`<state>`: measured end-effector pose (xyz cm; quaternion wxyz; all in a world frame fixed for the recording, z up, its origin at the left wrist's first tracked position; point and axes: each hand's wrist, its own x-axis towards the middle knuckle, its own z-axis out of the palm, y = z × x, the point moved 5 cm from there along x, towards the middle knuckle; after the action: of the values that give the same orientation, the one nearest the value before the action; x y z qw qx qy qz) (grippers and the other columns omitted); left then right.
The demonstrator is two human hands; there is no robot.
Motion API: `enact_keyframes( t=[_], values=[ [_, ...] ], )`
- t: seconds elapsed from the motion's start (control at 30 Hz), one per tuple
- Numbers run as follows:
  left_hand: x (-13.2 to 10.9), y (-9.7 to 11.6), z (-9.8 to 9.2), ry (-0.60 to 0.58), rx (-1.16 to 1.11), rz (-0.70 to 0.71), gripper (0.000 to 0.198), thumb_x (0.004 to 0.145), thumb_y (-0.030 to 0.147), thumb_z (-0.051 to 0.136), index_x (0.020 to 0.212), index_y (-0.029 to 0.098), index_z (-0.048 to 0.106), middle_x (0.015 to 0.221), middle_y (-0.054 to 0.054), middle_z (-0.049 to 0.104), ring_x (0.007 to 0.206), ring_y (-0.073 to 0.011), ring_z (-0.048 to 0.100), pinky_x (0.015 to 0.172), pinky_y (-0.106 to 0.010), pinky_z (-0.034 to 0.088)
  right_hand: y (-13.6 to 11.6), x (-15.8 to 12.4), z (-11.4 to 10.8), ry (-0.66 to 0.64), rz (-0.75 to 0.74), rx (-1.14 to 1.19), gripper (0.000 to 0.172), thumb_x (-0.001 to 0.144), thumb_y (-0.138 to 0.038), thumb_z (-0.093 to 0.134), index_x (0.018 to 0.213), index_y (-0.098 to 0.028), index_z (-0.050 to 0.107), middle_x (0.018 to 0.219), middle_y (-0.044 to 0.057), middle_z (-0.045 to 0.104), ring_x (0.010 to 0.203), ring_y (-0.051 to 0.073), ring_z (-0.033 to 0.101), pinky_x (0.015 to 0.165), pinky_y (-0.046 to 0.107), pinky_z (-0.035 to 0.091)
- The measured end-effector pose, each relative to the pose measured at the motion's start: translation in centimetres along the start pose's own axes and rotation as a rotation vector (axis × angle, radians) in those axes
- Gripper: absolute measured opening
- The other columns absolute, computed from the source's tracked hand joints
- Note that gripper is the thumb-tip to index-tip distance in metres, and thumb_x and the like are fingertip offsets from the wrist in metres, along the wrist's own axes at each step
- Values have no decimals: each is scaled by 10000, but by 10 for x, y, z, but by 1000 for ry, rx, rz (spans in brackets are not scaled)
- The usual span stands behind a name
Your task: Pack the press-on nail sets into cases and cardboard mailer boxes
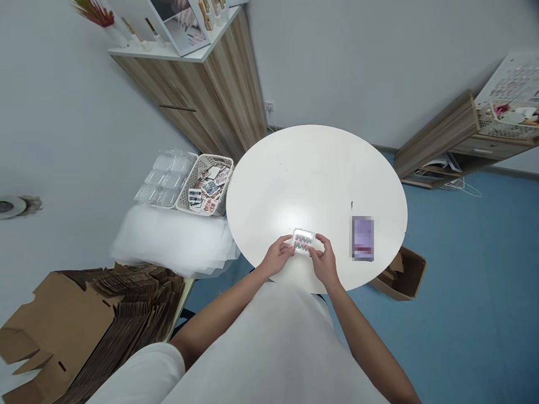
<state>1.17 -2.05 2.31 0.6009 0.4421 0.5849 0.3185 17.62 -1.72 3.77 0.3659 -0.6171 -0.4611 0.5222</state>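
Left hand and right hand, fingers clamped on the nine- and three-o'clock edges of a clear rectangular plastic case holding multicoloured oval pieces, near seven o'clock over a white oval table.

Cool, even light of moderate brightness falls seemingly from above, leaving a soft white glare on the worktop, between its middle and its near left edge. The clear case glints faintly. Wide-angle distortion tilts the wooden cabinet outward beyond the worktop's far left edge; small details look soft, and coarse pixelation masks a purple item near the right edge
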Motion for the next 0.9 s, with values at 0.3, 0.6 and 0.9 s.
enact_keyframes(
  t=[0.3, 0.6, 0.9],
  values=[
    [9, 3, -54, 91, 119, 77, 477, 732, 279, 586, 1186, 228, 448, 1099, -63, 515, 769, -131, 593, 752, -309, 489, -18, 16, 50, -87, -178, -193, 319, 773, -334, 482, 1085, -268, 505, 1301, 62, 392, 1060, 212, 505, 856, 397, 443],
    [33, -20, -143, 199, 135, 23, 482, 761, 300, 547, 1224, 249, 421, 1097, -69, 422, 808, -126, 568, 736, -296, 491, -29, 52, 149, -218, -47, -340, 508, 727, -343, 537, 1216, -299, 409, 1396, 48, 278, 1072, 218, 485, 856, 420, 432],
    [67, -46, -211, 260, 198, -19, 577, 690, 259, 584, 1237, 211, 409, 1079, -83, 425, 1037, -230, 462, 864, -365, 416, -21, 103, 233, -249, 13, -357, 588, 678, -345, 579, 1235, -276, 402, 1393, 54, 291, 1041, 235, 496, 825, 418, 440]
  ],
)
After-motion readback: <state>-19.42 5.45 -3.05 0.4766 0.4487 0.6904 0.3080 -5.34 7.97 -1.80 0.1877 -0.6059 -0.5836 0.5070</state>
